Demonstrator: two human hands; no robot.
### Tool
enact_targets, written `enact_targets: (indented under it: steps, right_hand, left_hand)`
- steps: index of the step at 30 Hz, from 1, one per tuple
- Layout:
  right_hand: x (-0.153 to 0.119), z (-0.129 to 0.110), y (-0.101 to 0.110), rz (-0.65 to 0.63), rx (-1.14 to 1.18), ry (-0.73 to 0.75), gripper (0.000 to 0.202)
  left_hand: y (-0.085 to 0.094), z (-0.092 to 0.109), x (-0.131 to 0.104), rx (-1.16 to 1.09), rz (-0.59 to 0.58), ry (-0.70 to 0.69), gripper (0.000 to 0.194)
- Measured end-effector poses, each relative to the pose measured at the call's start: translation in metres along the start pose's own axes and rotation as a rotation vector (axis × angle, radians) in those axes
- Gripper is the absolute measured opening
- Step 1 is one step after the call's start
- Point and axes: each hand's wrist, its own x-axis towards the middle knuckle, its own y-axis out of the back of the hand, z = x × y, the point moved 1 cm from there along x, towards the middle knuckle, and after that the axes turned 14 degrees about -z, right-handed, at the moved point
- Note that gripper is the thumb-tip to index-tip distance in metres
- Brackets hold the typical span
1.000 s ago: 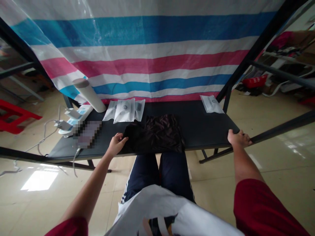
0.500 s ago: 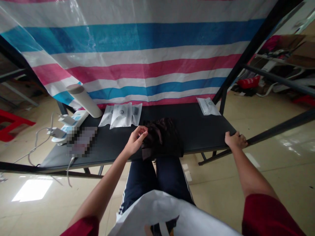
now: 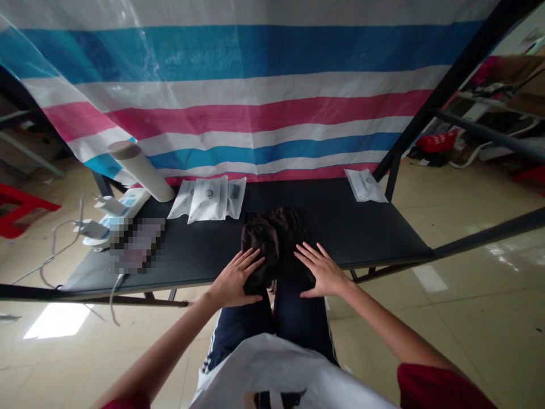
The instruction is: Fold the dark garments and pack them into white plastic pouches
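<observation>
Here, dark cloth (image 3: 260,236) lies bunched at the near edge of the black table (image 3: 370,227), about midway along, apparently drooping a little over the front, above the knees. Surface slick-looking, creased; a rounded fold shows on its left half.

Left hand (image 3: 235,278): fingers spread wide, tips on or just over the cloth's left side, thumb pointing inward. Right hand (image 3: 325,274): also spread wide, fingertips at the cloth's right side. Neither grips anything; cannot tell how hard either presses, if at all.

On handling: the hands frame the cloth from both sides, so even, flat pressure seems best. Fabric like this probably slides easily; a one-sided push would likely skew it. Smoothing outward from the middle should suit the creases better than pinching. The drooping part wants support from the thumbs, in my judgement, lest its weight drag the rest off.

Surroundings: clustered white packets (image 3: 208,199) behind and left of the cloth, near it; a lone packet (image 3: 365,186) well apart at far right. White bottle (image 3: 142,172) beyond the cluster, leftward.
</observation>
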Motion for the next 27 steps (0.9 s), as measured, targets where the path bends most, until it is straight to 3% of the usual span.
enact_targets:
  steps: [4, 9, 12, 14, 16, 19, 22, 25, 27]
  right_hand:
    - [-0.011, -0.002, -0.007, -0.025, 0.037, 0.005, 0.088]
    - [-0.02, 0.006, 0.006, -0.01, 0.183, 0.032, 0.067]
    - [-0.013, 0.006, 0.009, 0.108, 0.283, -0.028, 0.039]
    - [-0.004, 0.006, 0.007, 0.227, 0.331, -0.169, 0.022]
    - [0.008, 0.007, 0.006, 0.296, 0.355, -0.352, 0.03]
    - [0.026, 0.008, 0.009, 0.285, 0.354, -0.574, 0.039]
    - [0.041, 0.011, 0.018, 0.246, 0.283, -0.733, 0.037]
    - [0.05, 0.019, 0.027, 0.213, 0.212, -0.809, 0.029]
    - [0.053, 0.027, 0.03, 0.244, 0.216, -0.788, 0.025]
  left_hand:
    - [-0.017, 0.004, -0.02, -0.029, 0.009, 0.027, 0.09]
    - [-0.02, -0.003, -0.035, -0.167, 0.152, 0.071, 0.077]
    - [-0.015, -0.008, -0.034, -0.232, 0.2, 0.013, 0.055]
    - [-0.009, -0.01, -0.028, -0.284, 0.249, 0.023, 0.035]
    - [-0.004, -0.012, -0.016, -0.35, 0.315, 0.121, 0.019]
    - [0.004, -0.018, 0.005, -0.433, 0.397, 0.394, 0.042]
    - [0.01, -0.028, 0.021, -0.436, 0.428, 0.606, 0.038]
    - [0.015, -0.037, 0.026, -0.389, 0.401, 0.669, 0.021]
    - [0.018, -0.043, 0.028, -0.407, 0.39, 0.671, 0.019]
